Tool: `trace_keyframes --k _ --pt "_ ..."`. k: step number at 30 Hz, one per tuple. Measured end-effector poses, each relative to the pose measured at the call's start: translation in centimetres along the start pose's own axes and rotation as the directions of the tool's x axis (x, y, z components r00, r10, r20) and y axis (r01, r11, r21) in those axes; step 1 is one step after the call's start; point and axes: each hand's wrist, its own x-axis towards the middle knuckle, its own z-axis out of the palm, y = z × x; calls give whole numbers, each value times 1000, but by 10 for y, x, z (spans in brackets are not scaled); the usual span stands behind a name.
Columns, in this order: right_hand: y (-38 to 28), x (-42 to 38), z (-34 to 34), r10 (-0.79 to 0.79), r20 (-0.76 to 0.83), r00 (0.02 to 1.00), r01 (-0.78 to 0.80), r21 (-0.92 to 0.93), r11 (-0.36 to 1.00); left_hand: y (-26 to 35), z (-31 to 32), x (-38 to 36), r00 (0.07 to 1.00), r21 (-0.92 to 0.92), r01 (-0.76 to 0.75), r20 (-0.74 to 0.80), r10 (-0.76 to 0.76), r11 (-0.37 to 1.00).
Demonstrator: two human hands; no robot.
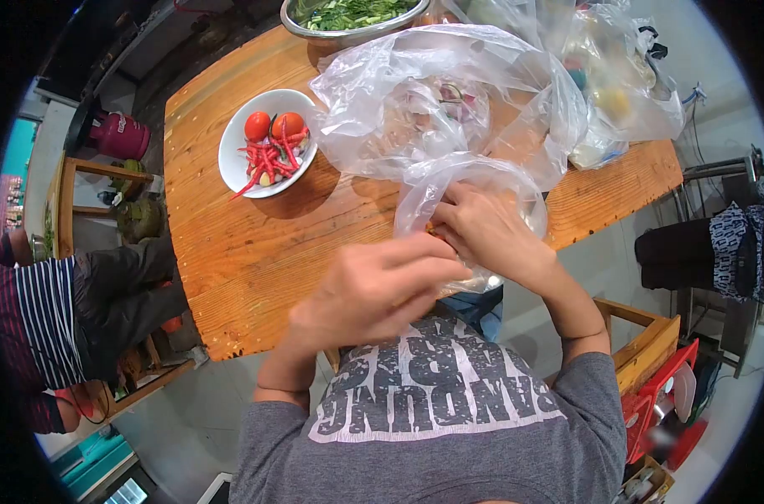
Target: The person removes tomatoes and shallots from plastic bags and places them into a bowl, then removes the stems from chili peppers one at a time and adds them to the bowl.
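My right hand (495, 231) reaches into the mouth of a small clear plastic bag (520, 181) near the table's front edge. Its fingers are bent together, and what they grip is hidden. A small bit of orange shows beside those fingertips. Just left of it, my left hand (374, 286) hovers above the edge, slightly blurred, its fingers curled together; I cannot make out anything in them. To the left stands a white bowl (231, 160) with two tomatoes (288, 124), red chilies (273, 160) and small pale pieces that look like garlic or shallot.
A large open plastic bag (357, 92) holding purplish onion-like pieces lies behind the small bag. At the back stand a metal bowl (315, 35) of chopped greens and more filled bags (609, 92). Another person (54, 302) is at the left. A wooden chair (642, 336) stands right.
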Motion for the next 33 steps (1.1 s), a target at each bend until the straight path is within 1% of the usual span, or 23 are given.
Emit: trace_keyframes --k 2,3,5,6,7,8,9,10,12,13,14,16,19,22,25,28,31,33 --pt "-6 -6 -10 -53 -44 998 54 31 998 -2 19 1 999 128 -23 -33 27 992" --pt "-9 -9 -15 -69 -97 993 71 25 997 -10 22 1 996 201 40 -80 -24 979" --pt "-14 -18 -25 -93 -203 975 97 10 995 -16 23 0 975 175 137 -200 -101 975" --pt "-13 -22 -31 -45 -223 974 74 122 990 -19 24 -1 956 157 183 -258 -139 970" --pt "-10 -27 -38 5 -236 972 52 235 971 -21 26 0 934 47 218 -301 -194 975" --pt "-9 -33 -46 56 -242 969 32 345 938 -18 24 1 944 69 195 -284 -168 978" --pt "-7 -35 -58 75 -240 968 25 390 920 -13 20 6 953 90 171 -266 -142 981" --pt "-3 -38 -60 89 -273 958 37 426 904 -10 17 10 962 112 143 -248 -112 983" --pt "3 -41 -63 116 -338 934 71 493 867 -13 19 16 964 -58 170 -198 -178 984" --pt "4 -42 -63 136 -322 937 104 629 771 -14 21 17 963 -142 186 -168 -209 972" --pt "3 -41 -62 185 -285 941 87 728 680 -15 23 18 959 -261 222 -113 -258 939" --pt "-1 -39 -57 263 -195 945 53 884 464 -17 25 19 943 -478 298 14 -332 826" --pt "-1 -34 -45 247 -172 954 45 893 448 -12 30 19 900 -700 358 81 -429 618" --pt "-6 -31 -40 223 -228 948 65 822 566 -16 32 15 880 -706 376 68 -470 601" --pt "3 -27 -39 64 -301 951 165 673 721 -13 29 15 892 -631 361 18 -452 687" --pt "-2 -27 -36 141 -296 945 138 749 648 -15 31 14 911 -586 303 -54 -410 752" --pt "-2 -28 -37 145 -264 953 112 758 642 -16 29 14 931 -489 281 -68 -358 826" --pt "-1 -27 -34 114 -279 953 135 733 667 -16 28 15 898 -607 351 2 -440 713"
